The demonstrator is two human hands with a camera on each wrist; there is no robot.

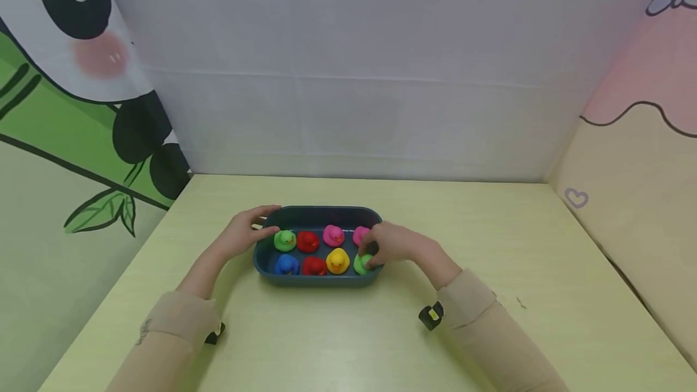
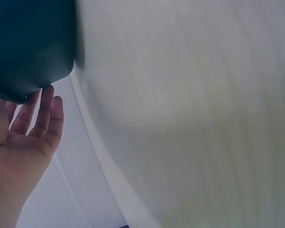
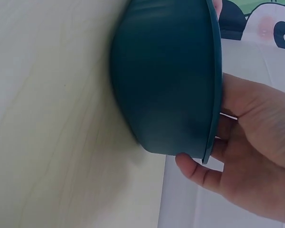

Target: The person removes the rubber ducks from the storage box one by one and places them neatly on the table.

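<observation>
A dark teal plastic basin (image 1: 327, 281) holds several small rubber ducks in two rough rows. My left hand (image 1: 244, 233) holds the basin's left end, its thumb over the rim near a green duck (image 1: 285, 240). The left wrist view shows this hand's (image 2: 33, 133) fingertips against the outer wall. My right hand (image 1: 393, 242) reaches over the right end, thumb and fingers curled down around another green duck (image 1: 360, 264). A pink duck (image 1: 360, 235) sits just behind, partly covered by that hand. In the right wrist view the little finger of this hand (image 3: 256, 128) touches the outer wall.
Between the end ducks lie red ducks (image 1: 308, 241), a pink duck (image 1: 333, 235), a yellow duck (image 1: 337, 261) and a blue duck (image 1: 287, 264). The basin stands on a pale wooden table (image 1: 327, 343). A white backdrop (image 1: 348, 77) and printed side panels (image 1: 637, 198) enclose it.
</observation>
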